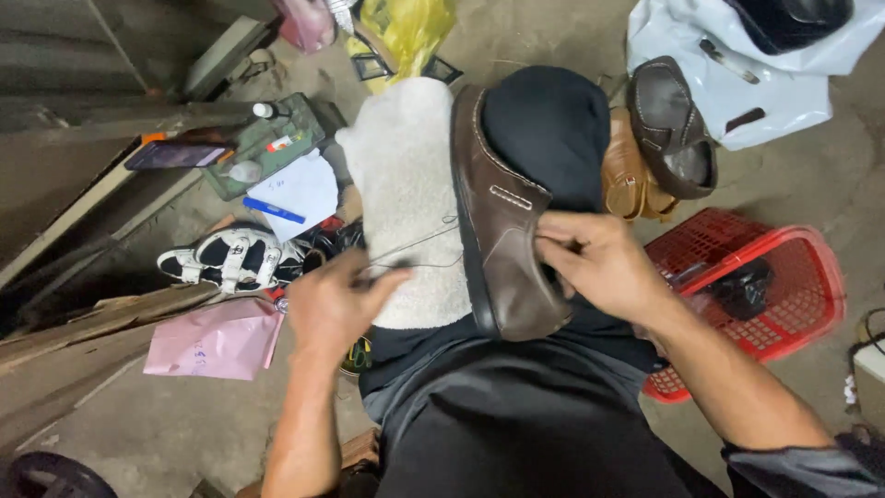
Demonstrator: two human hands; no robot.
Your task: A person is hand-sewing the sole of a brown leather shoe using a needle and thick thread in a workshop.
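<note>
Head view: the right hand (599,263) pinches its fingers on the upper edge of a brown shoe (502,231) lying across the lap. Left hand (332,304) fingers close on a thin tool (387,267), mostly hidden; faint thread (415,242) runs from them toward the shoe over a white fleece cloth (406,184).

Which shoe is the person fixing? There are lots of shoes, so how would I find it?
Start at the fluffy white cloth draped over the person's knee. The brown shoe stands on its side against it, with the right hand pinching its upper and the left hand pulling thread. Unlike the other shoes, it is being held.
</note>
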